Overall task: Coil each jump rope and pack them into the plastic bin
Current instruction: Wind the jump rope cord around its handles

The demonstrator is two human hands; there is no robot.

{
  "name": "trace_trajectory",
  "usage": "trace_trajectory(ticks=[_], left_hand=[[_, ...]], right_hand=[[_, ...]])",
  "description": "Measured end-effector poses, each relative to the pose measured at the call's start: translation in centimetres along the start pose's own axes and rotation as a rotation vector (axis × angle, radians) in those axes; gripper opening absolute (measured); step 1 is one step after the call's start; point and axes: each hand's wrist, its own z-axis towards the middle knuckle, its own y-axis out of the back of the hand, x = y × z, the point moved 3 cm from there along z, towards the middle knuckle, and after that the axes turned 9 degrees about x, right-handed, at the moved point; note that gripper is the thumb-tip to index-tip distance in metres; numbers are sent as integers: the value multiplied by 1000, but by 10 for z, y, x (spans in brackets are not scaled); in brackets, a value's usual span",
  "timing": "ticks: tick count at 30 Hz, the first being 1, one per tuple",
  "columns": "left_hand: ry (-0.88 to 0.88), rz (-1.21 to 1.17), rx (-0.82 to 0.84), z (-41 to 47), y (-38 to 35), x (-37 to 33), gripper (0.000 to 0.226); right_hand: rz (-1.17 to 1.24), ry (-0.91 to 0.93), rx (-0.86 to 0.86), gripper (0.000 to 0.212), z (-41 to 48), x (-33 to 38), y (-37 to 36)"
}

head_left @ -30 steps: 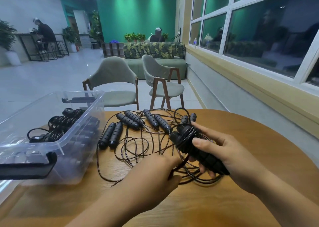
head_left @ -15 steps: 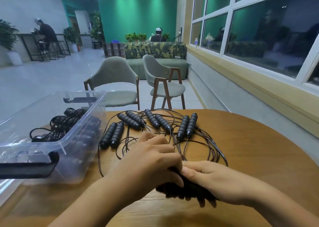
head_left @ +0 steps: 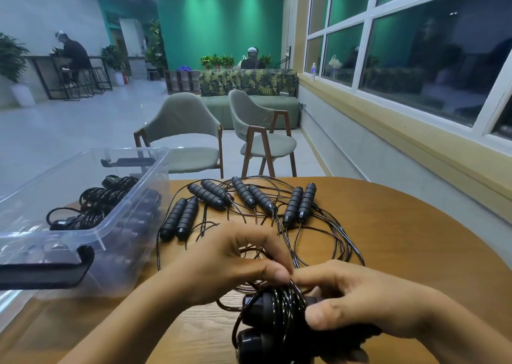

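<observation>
Left hand: the left hand (head_left: 230, 264) hovered over the near part of the tabletop (head_left: 410, 242), its thumb and curled fingers pinching the thin black cord just above the wound bundle.
Right hand: the right hand (head_left: 360, 308) gripped the held jump rope (head_left: 274, 314) by its two black handles, thumb pressed on the upper handle and forefinger reaching toward the left thumb.
Held jump rope: its handles lay side by side, butt ends toward the camera, with several turns of cord wrapped round them; a slack loop trailed off under the left hand. It sat low over the near edge, outside the bin.
Loose jump ropes: the loose jump ropes (head_left: 299, 204) lay spread beyond the hands, four pairs of ribbed handles in a fan, their cords tangled in overlapping loops.
Plastic bin: the clear plastic bin (head_left: 130, 247) stood open at the left, just beside the leftmost handle pair.
Packed jump ropes: the packed jump ropes (head_left: 94, 206) lay as dark bundles inside the bin.
Background: two grey chairs (head_left: 182, 131) stood beyond the far edge.
</observation>
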Motion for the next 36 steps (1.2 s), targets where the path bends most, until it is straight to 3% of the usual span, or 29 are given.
trace_trajectory(ticks=[6, 8, 11, 14, 15, 17, 18, 20, 22, 25, 27, 30, 36], left_hand=[[104, -201, 261, -6, -2, 3, 18], [112, -275, 273, -5, -7, 4, 17], [70, -327, 89, 4, -16, 17, 11], [45, -291, -114, 13, -28, 28, 8], [74, -269, -169, 14, -31, 30, 15], [155, -206, -246, 10, -37, 32, 25], [174, -192, -280, 9, -41, 31, 26], [174, -227, -349, 7, -49, 23, 32], [190, -278, -393, 9, -55, 22, 35], [257, -299, -428, 11, -59, 26, 34], [285, -333, -426, 13, -60, 23, 35], [319, -402, -436, 13, -60, 21, 27], [381, -539, -434, 13, -59, 24, 20]], right_hand=[[-49, -72, 162, 53, -5, -2, 0], [-16, -52, 194, 54, -5, -5, 0], [142, 63, 156, 79, -7, -9, 0], [146, 63, -49, 79, 5, -3, 15], [1, 10, -148, 94, 6, 2, 18], [-196, -100, -242, 154, -3, 1, 16], [-93, -4, -241, 150, 1, 1, 21], [155, 237, -235, 118, 5, 6, 22], [110, 177, -376, 122, 3, 3, 27], [262, 326, -409, 72, 2, -5, 23], [209, 315, -454, 56, -3, -11, 20], [87, 251, -556, 48, -1, -10, 20], [9, 181, -705, 57, -3, -12, 26]])
